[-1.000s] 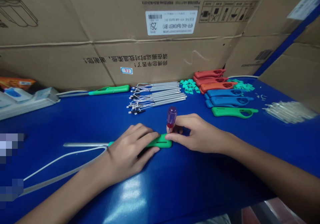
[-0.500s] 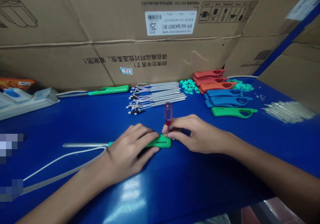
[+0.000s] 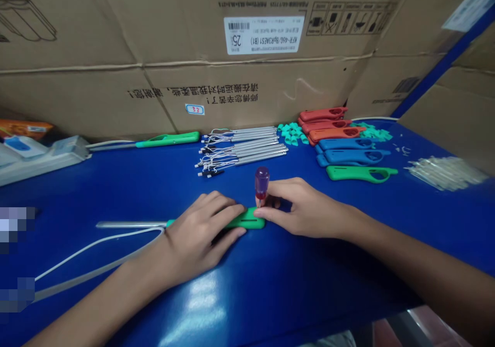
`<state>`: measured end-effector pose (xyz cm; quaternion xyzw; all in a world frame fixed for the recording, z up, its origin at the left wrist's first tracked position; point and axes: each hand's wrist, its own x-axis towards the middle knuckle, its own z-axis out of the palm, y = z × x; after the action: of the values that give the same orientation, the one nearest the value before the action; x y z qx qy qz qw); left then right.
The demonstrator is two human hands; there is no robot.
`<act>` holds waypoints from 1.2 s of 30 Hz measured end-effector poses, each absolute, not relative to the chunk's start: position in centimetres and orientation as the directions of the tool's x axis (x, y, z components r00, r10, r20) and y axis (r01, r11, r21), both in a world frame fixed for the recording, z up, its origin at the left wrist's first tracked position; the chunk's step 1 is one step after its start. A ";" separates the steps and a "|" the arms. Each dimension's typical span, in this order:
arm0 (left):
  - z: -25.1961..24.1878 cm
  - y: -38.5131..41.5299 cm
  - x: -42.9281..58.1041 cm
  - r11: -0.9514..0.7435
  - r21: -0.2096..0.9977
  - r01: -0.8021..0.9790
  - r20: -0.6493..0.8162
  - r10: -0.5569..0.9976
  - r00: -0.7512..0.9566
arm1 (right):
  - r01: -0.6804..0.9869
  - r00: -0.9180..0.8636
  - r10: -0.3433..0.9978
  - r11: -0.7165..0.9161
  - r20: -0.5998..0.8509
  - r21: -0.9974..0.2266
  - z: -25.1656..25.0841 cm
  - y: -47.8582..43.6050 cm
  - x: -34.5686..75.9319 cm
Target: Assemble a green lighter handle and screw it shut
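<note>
Left hand: laid flat-curved over the green casing, fingers across its top and thumb along the near side, gripping it against the surface
Right hand: thumb and fingertips pinching the screwdriver low down, beneath its handle
Screwdriver: upright at the right end of the casing, purple handle on top, red collar below – the tip is hidden by the fingers
Casing: on the surface in front of the person, lying lengthwise between the hands, a dark slot showing in its top; its middle is covered by the left hand
Rod: metal, running out to the left from the casing's teal end
Cord: white, looping just beside the rod and passing by the left wrist
Back row: a finished-looking green piece near the power strip, then a bundle of metal tubes with white wires at their left ends, then teal caps in a pile
Right side: red, blue and green shells stacked near more caps, with pale sticks heaped beyond – their right end is blurred
Carton: behind everything, its print upside down
</note>
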<state>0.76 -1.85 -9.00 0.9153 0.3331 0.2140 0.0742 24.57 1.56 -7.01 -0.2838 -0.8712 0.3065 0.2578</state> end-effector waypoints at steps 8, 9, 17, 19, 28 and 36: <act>-8.9 -2.0 0.8 -0.758 0.281 0.589 0.324 0.653 0.685 | 0.266 -0.722 0.634 0.625 0.278 -0.734 -7.3 1.8 24.6; -8.8 -2.0 0.8 -0.759 0.280 0.588 0.326 0.651 0.686 | 0.269 -0.728 0.630 0.625 0.271 -0.733 -7.1 1.8 24.6; -8.9 -1.9 0.8 -0.761 0.278 0.587 0.322 0.649 0.689 | 0.299 -0.733 0.631 0.634 0.254 -0.713 -6.5 1.6 24.8; -9.0 -1.9 0.8 -0.764 0.278 0.583 0.323 0.646 0.692 | 0.290 -0.729 0.640 0.611 0.244 -0.737 -6.6 1.6 24.8; -9.0 -1.8 0.7 -0.763 0.273 0.585 0.327 0.646 0.690 | 0.298 -0.737 0.623 0.647 0.262 -0.701 -6.2 1.6 24.7; -9.0 -2.0 0.6 -0.764 0.276 0.583 0.324 0.645 0.692 | 0.341 -0.705 0.660 0.636 0.259 -0.692 -6.7 1.6 24.9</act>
<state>0.61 -1.98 -9.00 0.9168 0.3347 0.2043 0.0760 24.90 1.63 -6.68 -0.2884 -0.8682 0.3141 0.2537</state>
